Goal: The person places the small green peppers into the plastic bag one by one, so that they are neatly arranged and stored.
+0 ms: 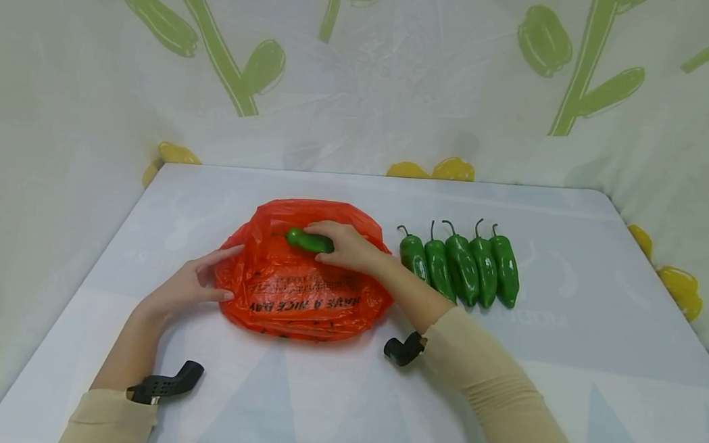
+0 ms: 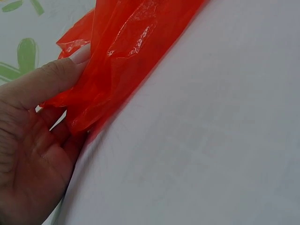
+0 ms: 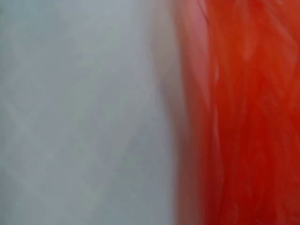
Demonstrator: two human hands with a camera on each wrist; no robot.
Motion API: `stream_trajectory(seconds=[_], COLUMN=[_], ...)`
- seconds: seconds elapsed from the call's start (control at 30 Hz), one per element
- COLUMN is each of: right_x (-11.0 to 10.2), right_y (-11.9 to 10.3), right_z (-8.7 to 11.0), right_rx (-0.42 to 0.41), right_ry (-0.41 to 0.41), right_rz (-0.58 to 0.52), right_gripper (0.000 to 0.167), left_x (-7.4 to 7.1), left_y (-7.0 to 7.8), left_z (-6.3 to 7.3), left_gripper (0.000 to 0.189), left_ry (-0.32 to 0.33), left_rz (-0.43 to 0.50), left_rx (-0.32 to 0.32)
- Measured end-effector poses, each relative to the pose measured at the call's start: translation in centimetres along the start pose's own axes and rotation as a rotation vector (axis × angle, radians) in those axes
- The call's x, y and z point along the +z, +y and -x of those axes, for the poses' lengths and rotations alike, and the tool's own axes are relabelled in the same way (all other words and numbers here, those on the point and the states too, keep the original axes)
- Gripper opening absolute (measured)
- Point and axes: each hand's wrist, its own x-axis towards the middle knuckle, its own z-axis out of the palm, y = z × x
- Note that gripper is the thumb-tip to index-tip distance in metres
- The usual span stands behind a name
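A red plastic bag (image 1: 300, 306) with black printing lies spread out on the table. My left hand (image 1: 186, 286) holds its left edge; in the left wrist view the plastic (image 2: 136, 42) bunches between the thumb and the fingers of that hand (image 2: 37, 126). In my right hand (image 1: 343, 246) is a green chili pepper (image 1: 304, 239), gripped at its thick end, stem pointing left, over the bag. The right wrist view shows only the blurred bag (image 3: 258, 117) and table, not the fingers. To the right, several green chili peppers (image 1: 463, 265) lie side by side, stems away from me.
A white table (image 1: 568, 309) carries everything. Behind it hangs a pale curtain (image 1: 386, 101) with green plant shapes and yellow patches. My right forearm (image 1: 413, 296) crosses in front of the leftmost peppers in the row and hides part of them.
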Motion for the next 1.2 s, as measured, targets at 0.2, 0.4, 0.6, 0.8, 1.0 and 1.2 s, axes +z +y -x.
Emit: stream_trajectory(seconds=[0.2, 0.4, 0.6, 0.8, 1.0, 1.2], right_x=[0.6, 0.7, 0.6, 0.3, 0.1, -0.4], right_y=[0.1, 0.0, 0.0, -0.1, -0.1, -0.3], right_z=[-0.3, -0.4, -0.4, -0.1, 0.5, 1.4], right_rx=[0.012, 0.04, 0.068, 0.057, 0.041, -0.013], right_ry=[0.028, 0.061, 0.083, 0.102, 0.12, 0.119], right_rz=[0.024, 0.01, -0.012, -0.006, 0.002, -0.004], right_gripper=[0.048, 0.049, 0.052, 0.055, 0.058, 0.063], left_x=[-0.1, 0.0, 0.0, 0.0, 0.0, 0.0], left_y=[0.0, 0.0, 0.0, -0.2, -0.3, -0.2], left_z=[0.0, 0.0, -0.1, -0.2, -0.1, -0.1], left_gripper=[0.079, 0.078, 0.078, 0.078, 0.079, 0.079], left_ry=[0.002, 0.003, 0.001, 0.002, 0.003, 0.004], left_rz=[-0.013, -0.014, -0.014, -0.021, -0.017, -0.02], left_rx=[-0.003, 0.004, 0.01, 0.022, 0.023, 0.01])
